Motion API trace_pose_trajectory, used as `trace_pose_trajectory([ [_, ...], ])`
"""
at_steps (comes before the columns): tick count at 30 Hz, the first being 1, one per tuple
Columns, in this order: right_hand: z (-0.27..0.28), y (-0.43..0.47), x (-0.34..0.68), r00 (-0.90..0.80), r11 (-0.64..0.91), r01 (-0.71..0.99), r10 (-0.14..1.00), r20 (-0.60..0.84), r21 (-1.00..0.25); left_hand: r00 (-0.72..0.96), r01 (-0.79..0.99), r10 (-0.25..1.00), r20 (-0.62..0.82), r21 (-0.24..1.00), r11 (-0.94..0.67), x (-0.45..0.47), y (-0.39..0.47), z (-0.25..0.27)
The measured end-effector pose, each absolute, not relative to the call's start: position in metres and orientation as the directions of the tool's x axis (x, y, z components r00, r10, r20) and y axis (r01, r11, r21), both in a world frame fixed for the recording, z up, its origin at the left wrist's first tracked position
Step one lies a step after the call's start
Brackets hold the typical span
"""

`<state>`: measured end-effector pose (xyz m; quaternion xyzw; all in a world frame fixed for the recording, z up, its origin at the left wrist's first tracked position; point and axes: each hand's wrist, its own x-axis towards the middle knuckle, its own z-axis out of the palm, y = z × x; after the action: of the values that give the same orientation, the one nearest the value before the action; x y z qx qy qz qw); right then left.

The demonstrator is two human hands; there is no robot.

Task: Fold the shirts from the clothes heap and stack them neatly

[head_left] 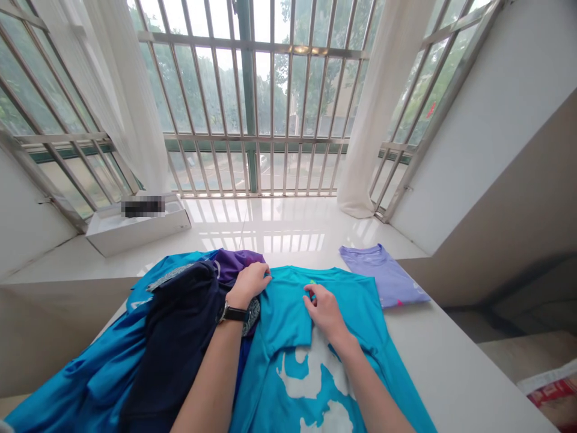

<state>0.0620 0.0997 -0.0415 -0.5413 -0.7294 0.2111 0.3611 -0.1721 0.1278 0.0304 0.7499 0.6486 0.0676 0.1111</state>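
Note:
A turquoise T-shirt (288, 373) with a large white print lies spread in front of me, one sleeve side folded inward over its chest. At the shirt's upper left edge is my left hand (247, 282), a watch on its wrist, with fingers closed at the shoulder fabric. Over the upper middle of the shirt is my right hand (325, 310), its fingers curled by the folded sleeve; whether cloth is between them is hard to see. Left of the shirt lies a heap of clothes, with a dark navy garment (175, 343), a blue garment (108, 361) and a purple one (237, 261).
A folded lavender T-shirt (383, 273) lies on the right of the white surface (469, 367). An open white box (139, 231) stands at the back left. Behind are white curtains (365, 120) and a barred window (265, 90). A red-and-white package (552, 391) is at the lower right.

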Motion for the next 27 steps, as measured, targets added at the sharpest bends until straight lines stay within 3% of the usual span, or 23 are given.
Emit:
trace_pose_trajectory([
  [27,-0.0482,0.1027,0.0613,-0.169,0.324,0.648,0.944,0.285,-0.69,0.104,0.983,0.994,-0.016,0.155,-0.101,-0.1672,0.1274,0.0311],
])
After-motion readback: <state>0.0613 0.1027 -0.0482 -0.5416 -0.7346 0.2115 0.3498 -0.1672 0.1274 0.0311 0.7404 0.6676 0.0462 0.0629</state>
